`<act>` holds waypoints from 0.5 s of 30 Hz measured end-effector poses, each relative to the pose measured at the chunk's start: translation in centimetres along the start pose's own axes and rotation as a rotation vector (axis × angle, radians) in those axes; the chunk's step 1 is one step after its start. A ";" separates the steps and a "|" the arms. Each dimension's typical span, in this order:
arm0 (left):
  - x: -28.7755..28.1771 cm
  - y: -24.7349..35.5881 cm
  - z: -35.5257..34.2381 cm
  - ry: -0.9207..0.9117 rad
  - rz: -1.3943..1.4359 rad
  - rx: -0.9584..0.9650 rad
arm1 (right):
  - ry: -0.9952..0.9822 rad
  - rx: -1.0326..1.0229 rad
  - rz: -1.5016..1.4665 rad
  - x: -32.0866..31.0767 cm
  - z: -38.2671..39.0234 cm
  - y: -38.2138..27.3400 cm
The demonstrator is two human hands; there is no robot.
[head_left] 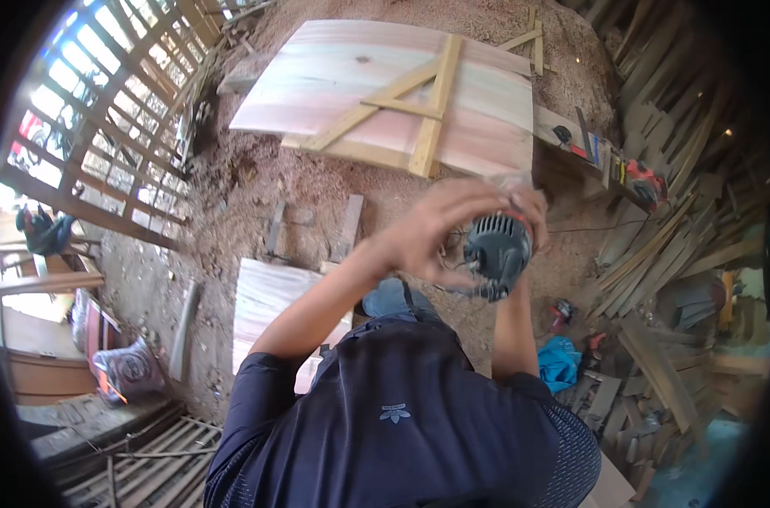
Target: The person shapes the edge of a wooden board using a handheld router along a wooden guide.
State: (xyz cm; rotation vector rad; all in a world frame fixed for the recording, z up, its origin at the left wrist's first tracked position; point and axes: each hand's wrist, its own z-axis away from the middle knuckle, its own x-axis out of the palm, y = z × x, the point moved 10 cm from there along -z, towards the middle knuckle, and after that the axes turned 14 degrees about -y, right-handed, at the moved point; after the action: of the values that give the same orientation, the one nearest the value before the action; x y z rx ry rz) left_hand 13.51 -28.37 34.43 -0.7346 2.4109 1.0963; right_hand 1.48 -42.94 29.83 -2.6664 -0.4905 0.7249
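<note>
A black, round-bodied power tool (pixel 498 256) with cooling slots is held up in front of my chest. Its exact kind does not show. My left hand (pixel 440 222) curves round its left side, thumb below and fingers stretched over the far side. My right hand (pixel 530 208) is closed on its right and far side, partly hidden by the tool and smeared by motion. Beyond my hands lies a large pale pink-streaked board (pixel 317 80). An A-shaped frame of wooden strips (pixel 440 106) rests on it.
Another pale board (pixel 270 296) lies low on my left. A plank (pixel 601 157) with tools, including a red power tool (pixel 645 182), stands at the right. Scrap wood (pixel 656 262) piles up there, near a blue cloth (pixel 559 362). A slatted wooden wall (pixel 118 118) rises at the left. Sawdust covers the ground.
</note>
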 end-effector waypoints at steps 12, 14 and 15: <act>4.4 -4.3 -7.0 -0.151 0.166 0.077 | 0.117 0.544 -0.565 3.2 7.0 6.3; 4.5 -4.7 -8.4 -0.208 0.221 0.050 | 0.105 0.558 -0.498 2.7 6.7 6.4; 4.1 -4.2 -9.0 -0.213 0.239 0.111 | 0.104 0.567 -0.468 2.4 6.5 6.5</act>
State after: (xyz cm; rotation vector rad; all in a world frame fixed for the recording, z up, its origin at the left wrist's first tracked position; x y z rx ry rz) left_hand 11.66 -38.92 35.34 -0.2818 2.3945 1.0583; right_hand 1.50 -46.23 20.89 -1.9508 -0.7204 0.4855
